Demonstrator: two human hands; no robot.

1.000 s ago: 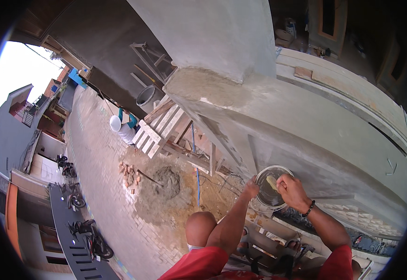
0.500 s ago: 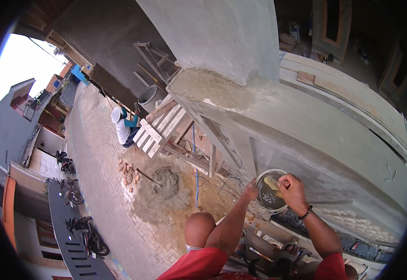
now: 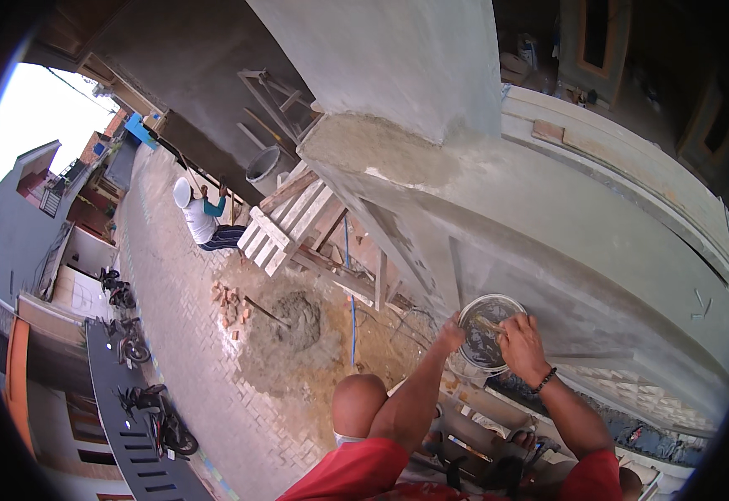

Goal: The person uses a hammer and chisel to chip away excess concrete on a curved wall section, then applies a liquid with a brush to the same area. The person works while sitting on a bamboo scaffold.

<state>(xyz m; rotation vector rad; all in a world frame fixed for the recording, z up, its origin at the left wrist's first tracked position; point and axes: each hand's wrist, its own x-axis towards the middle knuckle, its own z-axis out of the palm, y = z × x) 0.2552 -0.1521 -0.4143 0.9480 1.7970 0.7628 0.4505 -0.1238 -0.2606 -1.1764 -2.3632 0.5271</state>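
Note:
My left hand (image 3: 450, 335) is closed on the left rim of a round bucket (image 3: 493, 297), which holds wet grey slurry (image 3: 479, 347). My right hand (image 3: 524, 347), with a dark beaded bracelet at the wrist, grips a brush (image 3: 489, 325) over the bucket's opening. The brush's pale end reaches down to the slurry; how deep it dips cannot be made out. Just beyond the bucket rises a grey plastered wall (image 3: 540, 242) with recessed panels.
Left of the wall stand wooden slatted staging (image 3: 285, 230) and a grey bucket (image 3: 264, 164). A mortar heap (image 3: 299, 324), broken bricks (image 3: 229, 306) and a blue hose (image 3: 353, 334) lie on the ground. A person in a white hat (image 3: 201, 213) is farther off; motorcycles (image 3: 168, 424) line the far left.
My right hand has brought the brush lower into the bucket, and the slurry's surface looks more stirred. The person in the white hat has shifted left and away from the staging.

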